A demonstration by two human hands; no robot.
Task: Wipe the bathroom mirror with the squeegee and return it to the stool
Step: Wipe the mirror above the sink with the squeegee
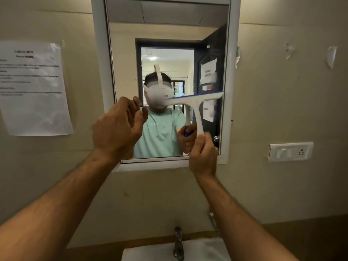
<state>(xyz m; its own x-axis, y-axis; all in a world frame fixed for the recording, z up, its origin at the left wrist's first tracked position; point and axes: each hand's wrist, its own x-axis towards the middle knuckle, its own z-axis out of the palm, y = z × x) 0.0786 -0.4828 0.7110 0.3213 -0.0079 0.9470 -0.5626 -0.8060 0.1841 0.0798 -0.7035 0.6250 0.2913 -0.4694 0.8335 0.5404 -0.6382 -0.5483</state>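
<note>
A white-framed mirror (232, 53) hangs on the beige wall ahead. My right hand (203, 155) grips the handle of a white T-shaped squeegee (197, 102). Its blade, edged in blue, lies across the right half of the glass at mid-height, tilted slightly up to the right and blurred. My left hand (118, 129) is raised in front of the mirror's lower left part, fingers curled apart, holding nothing. The glass reflects a person in a light green shirt. The stool is not in view.
A printed paper notice (33, 87) is taped to the wall left of the mirror. A white switch and socket plate (291, 152) sits to the right. Below, a metal tap (178, 243) stands over a white basin (150, 253).
</note>
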